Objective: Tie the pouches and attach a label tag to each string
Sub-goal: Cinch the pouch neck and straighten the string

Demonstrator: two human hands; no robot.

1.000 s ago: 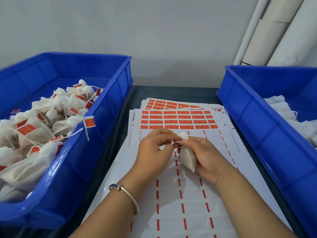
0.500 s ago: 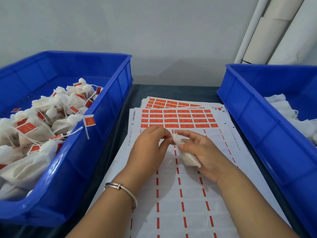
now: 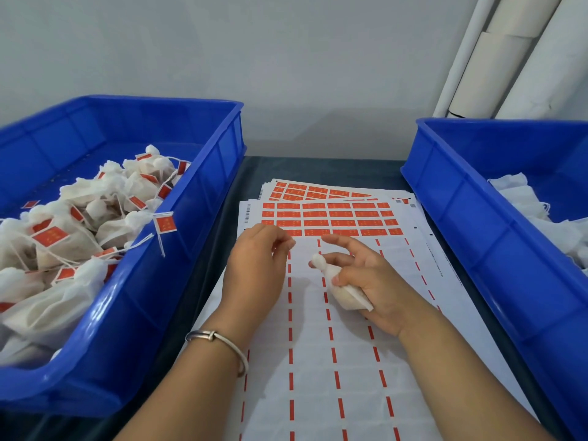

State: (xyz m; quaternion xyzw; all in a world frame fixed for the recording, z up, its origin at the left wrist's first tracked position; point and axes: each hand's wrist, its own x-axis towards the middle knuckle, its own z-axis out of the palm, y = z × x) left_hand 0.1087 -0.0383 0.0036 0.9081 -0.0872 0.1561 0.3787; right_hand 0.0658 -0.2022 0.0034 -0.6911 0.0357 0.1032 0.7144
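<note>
My right hand [image 3: 372, 281] grips a small white pouch [image 3: 345, 294] over the label sheet [image 3: 318, 351], thumb and lower fingers round its body, index finger stretched out. The pouch's gathered neck [image 3: 319, 261] points left. My left hand [image 3: 257, 265] hovers a short way left of the neck, thumb and fingertips pinched together as on the pouch's string, which is too thin to make out. Rows of orange label tags [image 3: 331, 214] fill the sheet's far end, just beyond both hands.
A blue bin [image 3: 194, 218] on the left holds several tied pouches with orange tags [image 3: 63, 237]. A second blue bin [image 3: 477, 249] on the right holds loose white pouches [image 3: 537, 214]. White rolls [image 3: 509, 58] lean in the back right corner.
My hands have drawn apart: the left moved left, away from the pouch's neck, and the right moved down and right with the pouch. The right index finger has straightened.
</note>
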